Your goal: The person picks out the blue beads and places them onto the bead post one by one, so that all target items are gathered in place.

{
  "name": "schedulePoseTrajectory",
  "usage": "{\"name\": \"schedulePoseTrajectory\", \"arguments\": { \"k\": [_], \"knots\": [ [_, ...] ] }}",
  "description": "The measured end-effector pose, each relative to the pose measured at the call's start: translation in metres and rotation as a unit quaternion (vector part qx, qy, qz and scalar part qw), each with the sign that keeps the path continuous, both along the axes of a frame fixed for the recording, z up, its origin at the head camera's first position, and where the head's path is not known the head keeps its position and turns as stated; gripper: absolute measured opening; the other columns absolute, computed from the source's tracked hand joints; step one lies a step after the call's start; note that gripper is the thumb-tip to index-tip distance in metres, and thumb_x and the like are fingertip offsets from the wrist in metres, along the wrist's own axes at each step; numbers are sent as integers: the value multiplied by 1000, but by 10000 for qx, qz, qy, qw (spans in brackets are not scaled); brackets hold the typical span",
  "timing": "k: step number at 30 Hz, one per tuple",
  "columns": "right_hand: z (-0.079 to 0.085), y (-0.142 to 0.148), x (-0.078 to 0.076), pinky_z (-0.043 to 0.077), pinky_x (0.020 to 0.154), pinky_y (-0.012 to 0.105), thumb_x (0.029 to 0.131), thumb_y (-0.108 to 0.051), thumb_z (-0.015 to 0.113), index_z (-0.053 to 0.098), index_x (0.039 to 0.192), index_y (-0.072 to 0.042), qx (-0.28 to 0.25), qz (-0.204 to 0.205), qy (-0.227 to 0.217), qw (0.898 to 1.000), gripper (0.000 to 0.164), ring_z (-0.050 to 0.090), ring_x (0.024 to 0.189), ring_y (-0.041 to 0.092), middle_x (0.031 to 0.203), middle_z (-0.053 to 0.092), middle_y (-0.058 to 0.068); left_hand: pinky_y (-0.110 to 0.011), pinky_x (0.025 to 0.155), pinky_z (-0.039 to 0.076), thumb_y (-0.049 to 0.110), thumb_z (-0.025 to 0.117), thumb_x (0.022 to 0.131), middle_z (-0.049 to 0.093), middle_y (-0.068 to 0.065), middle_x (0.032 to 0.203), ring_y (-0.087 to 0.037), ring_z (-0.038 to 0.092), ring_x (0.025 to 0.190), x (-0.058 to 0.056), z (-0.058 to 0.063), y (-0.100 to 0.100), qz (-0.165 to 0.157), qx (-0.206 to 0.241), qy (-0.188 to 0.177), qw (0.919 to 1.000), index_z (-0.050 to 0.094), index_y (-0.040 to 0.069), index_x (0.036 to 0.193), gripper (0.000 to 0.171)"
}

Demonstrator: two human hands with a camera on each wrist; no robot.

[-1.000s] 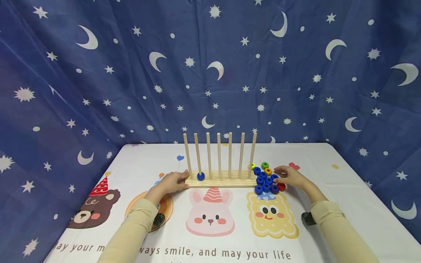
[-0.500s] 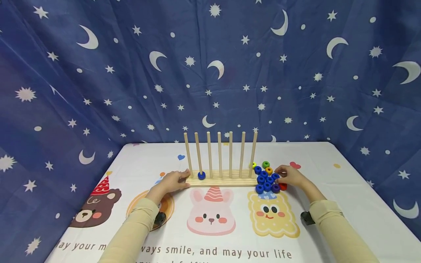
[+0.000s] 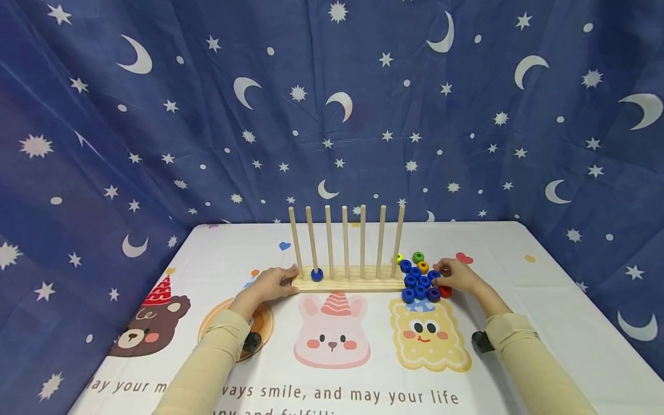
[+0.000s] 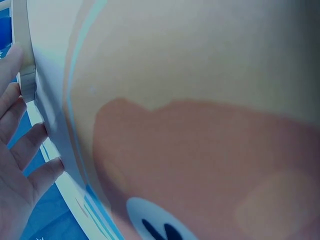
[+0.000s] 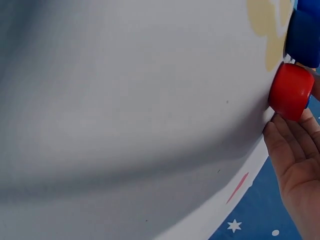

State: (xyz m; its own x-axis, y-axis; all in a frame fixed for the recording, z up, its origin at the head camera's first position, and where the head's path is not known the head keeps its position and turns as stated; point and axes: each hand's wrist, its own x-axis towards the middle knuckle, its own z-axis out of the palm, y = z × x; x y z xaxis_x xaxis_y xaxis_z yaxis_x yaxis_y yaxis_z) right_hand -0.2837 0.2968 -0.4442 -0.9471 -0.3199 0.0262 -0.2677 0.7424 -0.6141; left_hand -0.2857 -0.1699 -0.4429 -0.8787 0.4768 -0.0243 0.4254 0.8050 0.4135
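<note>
A wooden peg rack (image 3: pixel 353 283) with several upright dowels stands on the table, and a blue bead (image 3: pixel 317 275) sits at the foot of its second dowel. My left hand (image 3: pixel 272 283) grips the rack's left end, thumb at the front edge and fingers towards the back. At the right end lies a cluster of loose beads, mostly blue. My right hand (image 3: pixel 455 275) rests at the cluster's right side, its thumb and fingertips on either side of a blue bead (image 3: pixel 434 276). In the right wrist view its straight fingers lie on the table beside a red bead (image 5: pixel 291 91).
Behind the blue beads are a yellow bead (image 3: pixel 399 258), a green bead (image 3: pixel 418 256) and an orange bead (image 3: pixel 423 267). A purple bead (image 3: pixel 433 294) lies at the front. A printed tablecloth (image 3: pixel 332 340) covers the table, with a blue starry curtain (image 3: pixel 332 115) behind and at the sides.
The head view has shifted slightly. Both hands, the rack and the beads keep nearly the same places; my right hand has moved only a little.
</note>
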Motion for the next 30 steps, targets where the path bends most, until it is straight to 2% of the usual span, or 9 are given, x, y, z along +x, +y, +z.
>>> {"name": "schedulePoseTrajectory", "arguments": {
  "k": [5,11,17,21,26,30],
  "knots": [
    [3,-1,2,47,94,53,81,-7,69,58,95,11,-174,-122,-183,9996,25,58,106,48,114,57,38,-51,101,41,28,70,84,46,-15,139,-44,48,123,-2,0,-1,41,-44,-18,10000,53,3,131,56],
    [3,0,1,47,93,53,84,-5,65,57,96,11,-312,-233,-280,9988,21,59,104,43,106,61,32,-51,101,41,28,69,85,46,-14,139,-43,48,123,-2,1,0,80,-64,-39,9999,53,3,131,56],
    [7,-4,-2,50,86,51,88,-7,61,58,91,10,315,-3,18,9995,17,60,85,32,89,63,22,-51,101,41,28,69,85,46,-15,139,-44,48,122,-1,1,0,64,-74,-66,9999,53,3,131,55],
    [10,-6,-2,50,87,50,87,-8,62,59,95,9,461,0,-104,9989,20,58,84,28,91,64,21,-51,101,41,27,69,85,46,-15,139,-43,48,123,-1,1,1,60,-48,-62,10000,53,3,131,55],
    [9,-6,-1,49,80,43,79,-6,68,59,95,10,539,105,-47,9985,24,53,79,24,89,63,19,-51,102,41,27,69,85,46,-15,140,-43,48,123,-1,3,1,129,-59,-99,9999,53,3,131,55],
    [8,-8,-1,49,83,47,79,-6,68,59,93,8,640,31,-56,9979,22,53,80,25,89,62,19,-51,102,40,27,69,85,46,-15,140,-44,48,123,-1,3,1,100,-55,-114,9999,54,3,131,54]
  ]
}}
